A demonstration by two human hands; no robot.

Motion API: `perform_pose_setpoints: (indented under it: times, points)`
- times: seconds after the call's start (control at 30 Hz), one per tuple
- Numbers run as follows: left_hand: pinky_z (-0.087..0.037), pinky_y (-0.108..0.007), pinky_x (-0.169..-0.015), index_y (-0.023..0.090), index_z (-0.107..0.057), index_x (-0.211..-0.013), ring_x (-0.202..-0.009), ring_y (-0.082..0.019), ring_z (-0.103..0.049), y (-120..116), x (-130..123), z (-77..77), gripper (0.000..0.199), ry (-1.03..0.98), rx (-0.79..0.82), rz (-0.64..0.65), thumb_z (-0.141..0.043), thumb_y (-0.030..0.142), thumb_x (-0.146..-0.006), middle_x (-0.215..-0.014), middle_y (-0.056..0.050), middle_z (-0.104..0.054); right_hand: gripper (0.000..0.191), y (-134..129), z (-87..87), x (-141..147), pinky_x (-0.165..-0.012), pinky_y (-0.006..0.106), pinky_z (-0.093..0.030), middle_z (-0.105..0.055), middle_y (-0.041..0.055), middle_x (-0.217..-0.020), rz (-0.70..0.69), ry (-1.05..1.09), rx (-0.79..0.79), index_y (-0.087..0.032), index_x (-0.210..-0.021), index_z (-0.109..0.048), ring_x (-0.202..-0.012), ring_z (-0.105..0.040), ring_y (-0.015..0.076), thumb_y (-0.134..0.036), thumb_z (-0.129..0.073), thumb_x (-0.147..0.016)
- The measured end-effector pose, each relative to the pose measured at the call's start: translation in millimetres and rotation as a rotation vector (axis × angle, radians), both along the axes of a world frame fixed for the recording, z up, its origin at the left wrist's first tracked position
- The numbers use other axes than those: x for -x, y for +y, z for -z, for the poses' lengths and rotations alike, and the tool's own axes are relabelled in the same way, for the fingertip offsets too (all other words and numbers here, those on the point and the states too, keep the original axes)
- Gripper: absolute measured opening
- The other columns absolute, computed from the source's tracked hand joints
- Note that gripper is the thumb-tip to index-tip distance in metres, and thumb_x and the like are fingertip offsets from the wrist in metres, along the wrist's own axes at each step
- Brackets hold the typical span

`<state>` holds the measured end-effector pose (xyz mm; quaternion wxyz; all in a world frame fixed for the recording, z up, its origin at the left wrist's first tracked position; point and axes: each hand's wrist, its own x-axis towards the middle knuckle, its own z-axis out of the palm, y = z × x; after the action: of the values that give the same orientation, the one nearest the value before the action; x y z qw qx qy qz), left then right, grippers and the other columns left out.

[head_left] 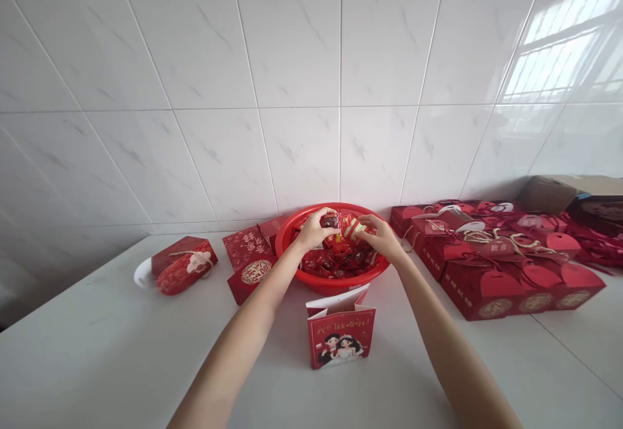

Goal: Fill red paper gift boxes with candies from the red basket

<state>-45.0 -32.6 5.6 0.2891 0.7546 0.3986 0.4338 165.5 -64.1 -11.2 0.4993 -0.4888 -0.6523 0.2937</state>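
Both my hands are over a red plastic basket [311,281] filled with candies in mostly red wrappers [335,261]. Between the thumb and fingers of my left hand [315,229] is a small wrapped candy [331,222], dark with a clear and red wrapper. My right hand [382,237] pinches a cream and red wrapped candy [355,228] at the basket's right side. In front of the basket a red paper gift box [341,335] stands upright with its top open, a cartoon bride and groom on its face. Its inside is mostly hidden.
Several finished-looking red gift boxes [491,286] with twine stand at the right, beside a cardboard box [555,195]. Flat red cartons [248,254] lie left of the basket. Farther left, a red packet [187,270] rests by a white round object [144,274]. A tiled wall [296,156] bounds the back.
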Motion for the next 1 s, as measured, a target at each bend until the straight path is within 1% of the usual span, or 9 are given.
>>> perform_pose_setpoints:
  times: [0.1,0.23,0.3,0.4,0.53,0.7,0.8,0.9,1.0]
  points:
    - [-0.051,-0.035,-0.094,0.018,-0.066,-0.101,-0.099,-0.023,-0.066,-1,-1,-1.1,0.035,-0.017,-0.001,0.025,-0.076,0.030,-0.070,-0.101,-0.004,-0.071,0.030,-5,-4.8,3,-0.097,0.041,-0.052,-0.074,0.0096,-0.114,-0.056,0.033,0.005,-0.019,-0.106,-0.066,-0.109,-0.068,0.0251,-0.032,-0.067,-0.079]
    - [-0.052,-0.035,-0.093,0.017,-0.068,-0.101,-0.099,-0.023,-0.067,-3,-3,-3.0,0.034,-0.006,0.010,0.087,-0.077,0.028,-0.070,-0.102,-0.005,-0.073,0.039,-12,-9.4,14,-0.083,0.037,-0.058,-0.076,0.0073,-0.096,-0.192,0.221,0.111,-0.019,-0.102,-0.066,-0.091,-0.072,0.0234,-0.051,-0.069,-0.081]
    - [-0.052,-0.036,-0.093,0.017,-0.070,-0.102,-0.099,-0.024,-0.067,-4,-4,-3.3,0.033,0.001,0.013,0.107,-0.076,0.026,-0.071,-0.104,-0.005,-0.073,0.041,-12,-8.2,21,-0.075,0.035,-0.059,-0.075,0.0056,-0.087,-0.192,0.293,0.155,-0.019,-0.094,-0.065,-0.082,-0.072,0.0221,-0.056,-0.073,-0.077]
    - [-0.052,-0.037,-0.096,0.017,-0.070,-0.107,-0.105,-0.025,-0.067,-4,-3,-1.7,0.037,0.006,0.014,0.118,-0.075,0.021,-0.070,-0.109,-0.006,-0.073,0.041,-6,-2.6,25,-0.063,0.030,-0.056,-0.071,0.0030,-0.076,-0.131,0.317,0.163,-0.020,-0.083,-0.063,-0.069,-0.068,0.0187,-0.058,-0.075,-0.072]
    - [-0.047,-0.040,-0.106,0.017,-0.067,-0.117,-0.120,-0.027,-0.062,-1,-2,1.8,0.049,0.001,0.012,0.099,-0.074,0.014,-0.069,-0.126,-0.010,-0.069,0.036,1,1.8,23,-0.062,0.029,-0.054,-0.070,0.0032,-0.075,-0.062,0.332,0.165,-0.020,-0.076,-0.061,-0.071,-0.066,0.0182,-0.054,-0.074,-0.074]
    - [-0.045,-0.041,-0.111,0.019,-0.064,-0.126,-0.130,-0.028,-0.057,-1,-2,3.7,0.057,0.002,0.006,0.100,-0.075,0.012,-0.070,-0.138,-0.010,-0.064,0.034,-8,-5.2,24,-0.073,0.030,-0.057,-0.074,0.0061,-0.087,-0.107,0.317,0.189,-0.018,-0.086,-0.068,-0.083,-0.070,0.0196,-0.050,-0.074,-0.078]
    - [-0.047,-0.041,-0.109,0.019,-0.063,-0.128,-0.128,-0.028,-0.059,-2,-3,4.6,0.056,0.000,-0.009,0.112,-0.074,0.015,-0.073,-0.138,-0.011,-0.064,0.037,-15,-8.2,26,-0.068,0.030,-0.058,-0.074,0.0044,-0.083,-0.221,0.303,0.243,-0.018,-0.096,-0.067,-0.076,-0.071,0.0188,-0.045,-0.079,-0.074]
    - [-0.047,-0.042,-0.109,0.018,-0.068,-0.120,-0.124,-0.028,-0.062,-2,-3,4.7,0.045,-0.002,-0.028,0.112,-0.073,0.016,-0.075,-0.131,-0.011,-0.068,0.044,-16,-7.4,27,-0.061,0.029,-0.058,-0.074,0.0012,-0.077,-0.343,0.323,0.306,-0.020,-0.101,-0.061,-0.069,-0.072,0.0190,-0.034,-0.085,-0.067]
    - [-0.049,-0.043,-0.107,0.015,-0.072,-0.106,-0.115,-0.028,-0.066,-2,-4,3.7,0.031,0.004,-0.028,0.122,-0.073,0.017,-0.075,-0.118,-0.011,-0.074,0.042,-13,-4.6,26,-0.057,0.030,-0.059,-0.072,-0.0006,-0.070,-0.328,0.340,0.320,-0.020,-0.095,-0.059,-0.066,-0.072,0.0197,-0.025,-0.085,-0.063]
